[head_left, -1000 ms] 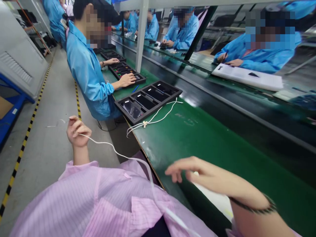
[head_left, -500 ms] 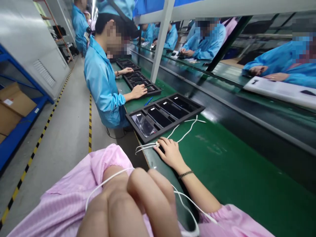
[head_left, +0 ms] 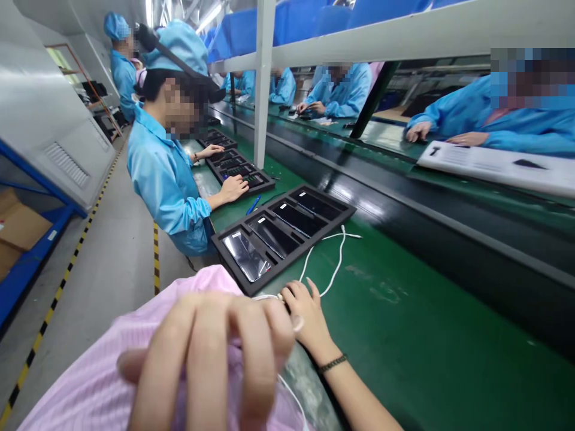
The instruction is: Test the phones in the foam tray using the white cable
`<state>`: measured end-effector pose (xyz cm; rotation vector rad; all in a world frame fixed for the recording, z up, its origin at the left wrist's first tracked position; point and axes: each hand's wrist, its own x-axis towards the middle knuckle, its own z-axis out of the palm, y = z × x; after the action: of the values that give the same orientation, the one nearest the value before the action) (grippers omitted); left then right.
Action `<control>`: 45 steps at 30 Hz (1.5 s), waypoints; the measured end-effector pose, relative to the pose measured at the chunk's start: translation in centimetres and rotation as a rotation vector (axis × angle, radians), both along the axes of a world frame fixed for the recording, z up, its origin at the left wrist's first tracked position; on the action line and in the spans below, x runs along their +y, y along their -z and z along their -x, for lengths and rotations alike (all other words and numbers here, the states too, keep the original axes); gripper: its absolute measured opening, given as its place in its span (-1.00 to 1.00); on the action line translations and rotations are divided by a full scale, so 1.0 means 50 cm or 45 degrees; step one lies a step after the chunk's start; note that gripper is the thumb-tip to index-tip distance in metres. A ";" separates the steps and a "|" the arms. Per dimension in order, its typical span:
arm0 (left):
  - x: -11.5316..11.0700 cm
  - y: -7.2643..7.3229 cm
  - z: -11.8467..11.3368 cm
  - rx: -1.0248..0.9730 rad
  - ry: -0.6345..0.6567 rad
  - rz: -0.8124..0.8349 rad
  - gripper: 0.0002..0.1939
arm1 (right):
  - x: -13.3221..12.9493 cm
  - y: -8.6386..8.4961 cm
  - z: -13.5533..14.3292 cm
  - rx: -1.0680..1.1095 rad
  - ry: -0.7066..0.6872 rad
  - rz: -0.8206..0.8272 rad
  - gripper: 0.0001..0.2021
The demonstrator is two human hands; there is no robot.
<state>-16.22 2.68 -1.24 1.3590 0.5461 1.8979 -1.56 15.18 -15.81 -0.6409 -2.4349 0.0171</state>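
Very near the camera, my left hand (head_left: 224, 359) is blurred, with its fingers bent. A small white piece of cable (head_left: 297, 324) shows at its right edge, and its grip there is partly hidden. My right hand (head_left: 305, 314), with a dark bracelet on the wrist, rests on the green table just in front of the black tray (head_left: 281, 268). Its fingers are bent round the pale end of a white cable (head_left: 336, 263), which loops out over the table. Several dark phones (head_left: 247, 256) with small white labels lie in the tray's compartments.
A person in blue (head_left: 164, 179) works at the left beside more black trays (head_left: 233, 164). A blue pen (head_left: 253, 205) lies behind the near tray. Beyond a white post (head_left: 264, 90) and a dark conveyor (head_left: 404, 215), other people sit working.
The view has shifted, so the tray and my right hand appear lower and further left. My left hand has turned, and the cable that crossed over it has moved mostly out of sight.
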 end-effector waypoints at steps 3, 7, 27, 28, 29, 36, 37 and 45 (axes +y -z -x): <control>0.074 -0.019 0.124 -0.066 0.031 -0.298 -0.43 | 0.007 0.004 -0.002 0.001 -0.029 0.019 -0.47; 0.042 -0.034 0.240 -0.174 0.479 -0.292 -0.68 | 0.008 0.010 -0.007 0.015 -0.042 0.037 -0.44; 0.077 0.197 -0.021 1.820 -0.420 1.166 -0.60 | 0.010 0.017 -0.038 0.215 0.256 0.455 -0.62; 0.081 0.198 -0.027 1.929 -0.429 1.176 -0.60 | 0.006 0.016 -0.041 0.205 0.260 0.465 -0.67; 0.082 0.198 -0.029 2.005 -0.437 1.168 -0.61 | 0.002 0.015 -0.044 0.194 0.259 0.473 -0.71; 0.081 0.213 -0.053 1.930 -0.523 1.098 -0.72 | -0.021 0.011 -0.058 0.135 0.244 0.495 -0.84; 0.081 0.217 -0.060 1.894 -0.529 1.099 -0.72 | -0.023 0.010 -0.060 0.133 0.249 0.500 -0.84; 0.081 0.232 -0.087 1.756 -0.600 1.102 -0.70 | -0.002 0.027 -0.069 0.195 0.327 0.668 -0.72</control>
<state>-11.86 6.73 -12.85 1.7600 2.1560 0.4593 1.87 15.10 -17.16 -1.1323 -2.1849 0.5929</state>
